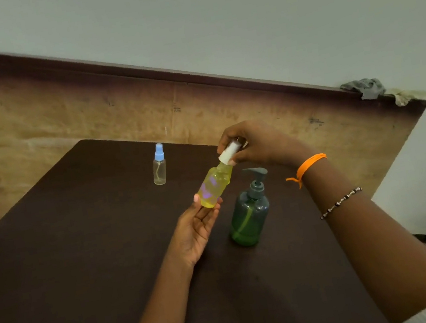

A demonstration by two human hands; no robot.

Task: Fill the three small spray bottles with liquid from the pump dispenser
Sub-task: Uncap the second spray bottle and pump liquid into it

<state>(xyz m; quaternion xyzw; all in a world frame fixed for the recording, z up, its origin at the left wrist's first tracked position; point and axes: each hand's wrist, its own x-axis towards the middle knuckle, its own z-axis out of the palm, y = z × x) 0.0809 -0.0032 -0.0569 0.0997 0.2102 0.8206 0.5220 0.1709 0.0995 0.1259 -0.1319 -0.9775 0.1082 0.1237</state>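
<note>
Left hand point(197, 227) cradles the yellow spray bottle point(215, 187), right hand point(256, 142) pinches its white cap point(228, 153) — keep the bottle steady as you twist.

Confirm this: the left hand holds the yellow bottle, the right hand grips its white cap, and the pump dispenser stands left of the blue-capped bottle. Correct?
Not quite. In the head view the pump dispenser stands right of the blue-capped bottle. The left hand holds the yellow bottle; the right hand grips its white cap.

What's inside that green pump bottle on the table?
The pump bottle shows a pale dip tube running down through its tinted wall, with brighter green near the bottom, likely liquid. The exact fill level can't be told through the tint.
</note>
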